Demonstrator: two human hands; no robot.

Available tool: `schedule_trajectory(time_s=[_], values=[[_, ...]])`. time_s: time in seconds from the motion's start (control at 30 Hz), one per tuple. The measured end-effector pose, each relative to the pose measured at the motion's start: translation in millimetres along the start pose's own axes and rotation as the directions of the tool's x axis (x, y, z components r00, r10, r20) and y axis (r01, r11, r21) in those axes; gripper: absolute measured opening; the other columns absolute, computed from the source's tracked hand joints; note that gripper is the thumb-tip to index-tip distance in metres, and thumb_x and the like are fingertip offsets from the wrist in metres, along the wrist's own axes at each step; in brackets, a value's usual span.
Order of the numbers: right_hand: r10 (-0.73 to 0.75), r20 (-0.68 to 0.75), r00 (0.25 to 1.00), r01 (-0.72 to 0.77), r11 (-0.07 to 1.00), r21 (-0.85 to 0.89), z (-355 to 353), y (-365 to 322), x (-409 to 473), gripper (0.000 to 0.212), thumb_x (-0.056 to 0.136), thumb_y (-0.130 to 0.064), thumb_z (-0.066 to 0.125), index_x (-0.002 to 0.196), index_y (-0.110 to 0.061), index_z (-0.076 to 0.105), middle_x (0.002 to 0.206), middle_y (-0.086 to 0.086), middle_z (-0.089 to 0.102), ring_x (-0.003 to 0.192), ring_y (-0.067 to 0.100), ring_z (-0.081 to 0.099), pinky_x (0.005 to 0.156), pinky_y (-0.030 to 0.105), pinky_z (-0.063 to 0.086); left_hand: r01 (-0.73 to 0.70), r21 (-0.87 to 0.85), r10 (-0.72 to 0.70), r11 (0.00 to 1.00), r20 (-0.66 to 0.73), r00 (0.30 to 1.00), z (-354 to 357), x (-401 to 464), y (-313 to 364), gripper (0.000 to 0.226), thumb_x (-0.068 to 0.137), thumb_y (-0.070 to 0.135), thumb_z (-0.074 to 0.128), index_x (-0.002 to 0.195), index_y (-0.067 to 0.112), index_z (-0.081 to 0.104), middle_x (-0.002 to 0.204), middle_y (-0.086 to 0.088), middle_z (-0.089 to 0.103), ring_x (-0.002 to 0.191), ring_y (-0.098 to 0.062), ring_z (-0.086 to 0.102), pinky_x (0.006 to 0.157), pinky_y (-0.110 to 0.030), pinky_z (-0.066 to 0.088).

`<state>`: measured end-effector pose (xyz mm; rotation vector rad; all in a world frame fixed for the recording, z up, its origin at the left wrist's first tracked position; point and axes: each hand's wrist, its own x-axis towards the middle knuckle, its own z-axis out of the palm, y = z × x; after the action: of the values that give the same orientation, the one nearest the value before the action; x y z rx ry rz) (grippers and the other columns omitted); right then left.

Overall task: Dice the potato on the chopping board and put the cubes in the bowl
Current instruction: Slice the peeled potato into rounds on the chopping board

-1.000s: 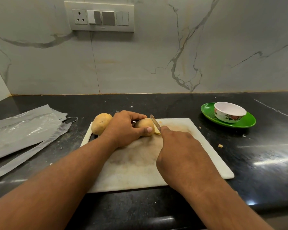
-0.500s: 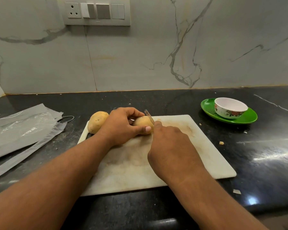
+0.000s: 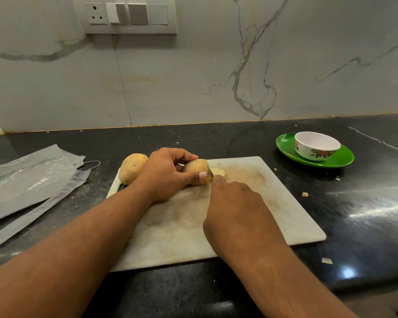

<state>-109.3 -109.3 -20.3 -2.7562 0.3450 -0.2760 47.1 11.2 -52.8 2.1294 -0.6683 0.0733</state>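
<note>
Left hand point(image 3: 164, 174) grips potato point(image 3: 197, 171); bowl point(image 3: 316, 145) sits on green plate point(image 3: 341, 159)

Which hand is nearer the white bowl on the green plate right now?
Right. The right hand holds the knife over the chopping board, toward the bowl's side. The left hand grips the potato farther left; neither touches the bowl.
</note>
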Motion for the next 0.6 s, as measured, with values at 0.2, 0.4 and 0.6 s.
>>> schedule_trajectory(time_s=[0.2,0.4,0.6], values=[[-0.026,0.001,1.000,0.026,0.999,0.039,1.8,-7.2,20.0,0.035,0.103,-0.019,0.045,0.138,-0.024,0.047,0.117,0.002,0.058,0.087,0.013,0.049,0.071,0.023,0.038,-0.028,0.021,0.029,0.999,-0.022,0.999,0.8,-2.6,3.8,0.043,0.076,0.044,0.089,0.115,0.029,0.077,0.105,0.021,0.075,0.091,0.000,0.071,0.086,-0.023,0.059],[-0.006,0.031,1.000,0.006,1.000,0.018,3.7,2.3,-1.4,0.032,0.100,-0.019,0.046,0.131,-0.024,0.047,0.117,0.001,0.057,0.074,0.010,0.037,0.065,0.024,0.033,-0.021,0.006,0.021,1.000,-0.018,1.000,0.8,-2.5,2.1,0.051,0.074,0.046,0.090,0.119,0.027,0.075,0.104,0.015,0.075,0.092,-0.003,0.070,0.084,-0.023,0.058],[-0.005,0.042,0.999,0.004,1.000,0.021,6.5,-4.7,13.2,0.035,0.102,-0.022,0.048,0.137,-0.022,0.046,0.113,0.003,0.055,0.075,0.010,0.039,0.068,0.023,0.037,-0.056,0.031,0.056,0.998,-0.013,0.998,0.4,-5.0,3.6,0.052,0.074,0.047,0.089,0.120,0.027,0.075,0.106,0.015,0.074,0.094,-0.005,0.070,0.087,-0.028,0.059]])
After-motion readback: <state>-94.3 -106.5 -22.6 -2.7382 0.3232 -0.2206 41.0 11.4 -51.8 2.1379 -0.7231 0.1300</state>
